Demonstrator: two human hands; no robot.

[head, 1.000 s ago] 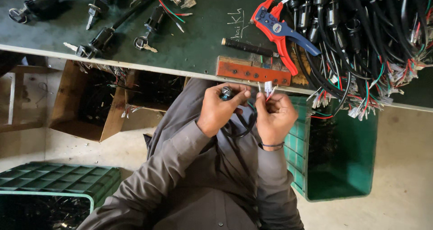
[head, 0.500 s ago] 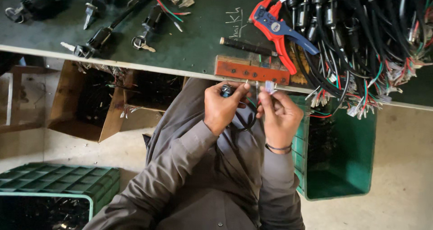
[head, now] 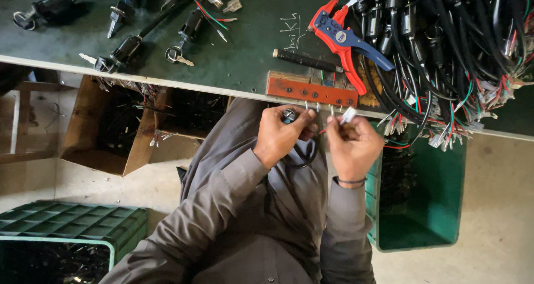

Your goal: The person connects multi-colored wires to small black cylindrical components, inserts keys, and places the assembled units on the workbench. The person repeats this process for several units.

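My left hand grips a small black switch part with a metal cap, and a black cable loops down from it over my lap. My right hand pinches a small white plastic connector on thin wires. Both hands are close together just below the table edge, under a red metal bar with pins.
On the dark green table lie a red and blue wire stripper, a black rod, several black key switches and a big heap of black wire harnesses. A green bin stands right, a cardboard box left, a green crate lower left.
My hands have stayed under the red bar, with small finger shifts; the white connector now shows higher between my right fingertips.
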